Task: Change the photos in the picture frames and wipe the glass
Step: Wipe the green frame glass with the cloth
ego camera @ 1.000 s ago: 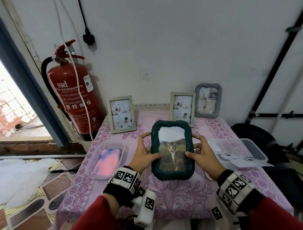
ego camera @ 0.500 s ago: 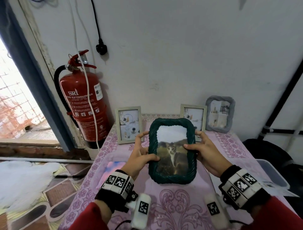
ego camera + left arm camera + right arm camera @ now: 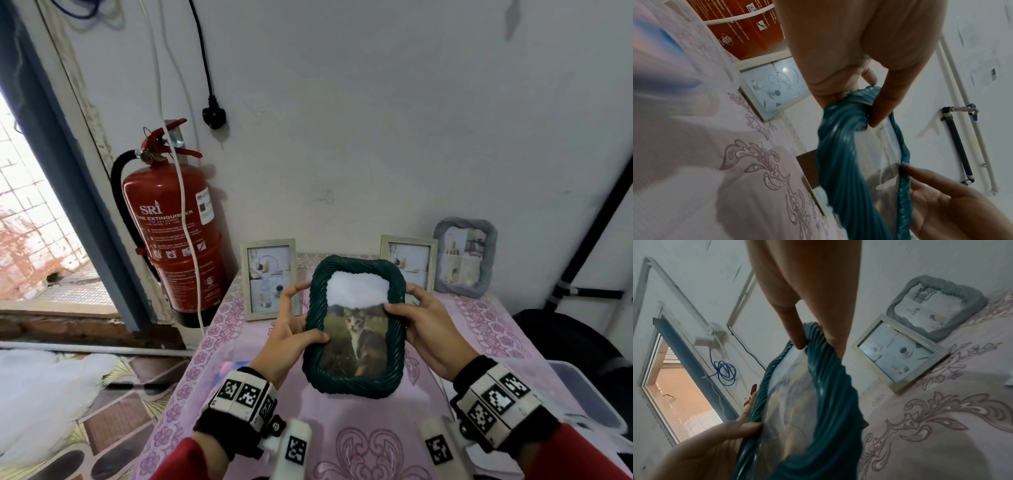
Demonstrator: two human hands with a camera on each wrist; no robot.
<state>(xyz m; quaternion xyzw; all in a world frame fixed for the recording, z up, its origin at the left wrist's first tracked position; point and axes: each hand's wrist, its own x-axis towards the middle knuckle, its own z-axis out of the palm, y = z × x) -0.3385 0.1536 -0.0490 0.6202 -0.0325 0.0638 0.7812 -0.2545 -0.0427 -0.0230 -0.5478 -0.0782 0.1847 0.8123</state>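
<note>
Green rope-pattern frame (image 3: 356, 329), cat photo (image 3: 356, 337) inside: held upright above pink tablecloth (image 3: 479, 329), centre. Left hand (image 3: 286, 339) clasps its 9 o'clock edge, thumb on front; right hand (image 3: 423, 329) clasps 3 o'clock edge. Three frames at 12 o'clock against wall; extinguisher (image 3: 171, 233) at 10.

Evenly lit head view, soft daylight from the doorway (image 3: 41, 246) at left — blown out there. White glare across the upper glass of the green frame (image 3: 356, 329), hiding that part of the photo. Straight edges bowed by the wide lens. Dimmer, cooler wrist views; broad soft shadows on the tablecloth (image 3: 760, 162), hand skin close to the lens blurred — frame glass washed by reflections.
</note>
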